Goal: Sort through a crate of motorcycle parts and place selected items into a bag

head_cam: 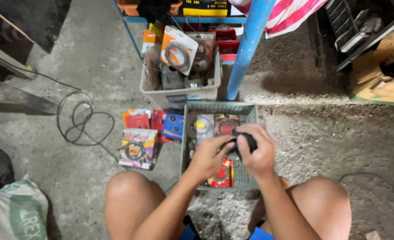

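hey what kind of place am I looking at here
Probably a small parts shop or repair workshop. Packaged ring-shaped parts fill a grey basket and a plastic bin on a bare concrete floor, beside a blue shelf post.

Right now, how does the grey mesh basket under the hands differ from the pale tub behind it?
The grey mesh basket has perforated walls; the pale tub has solid walls. The basket sits nearer the person, beneath the left hand and right hand, which hold a small black part; the tub stands farther off, beside the blue post, untouched. Both rest on the concrete floor and hold packaged ring-shaped parts.
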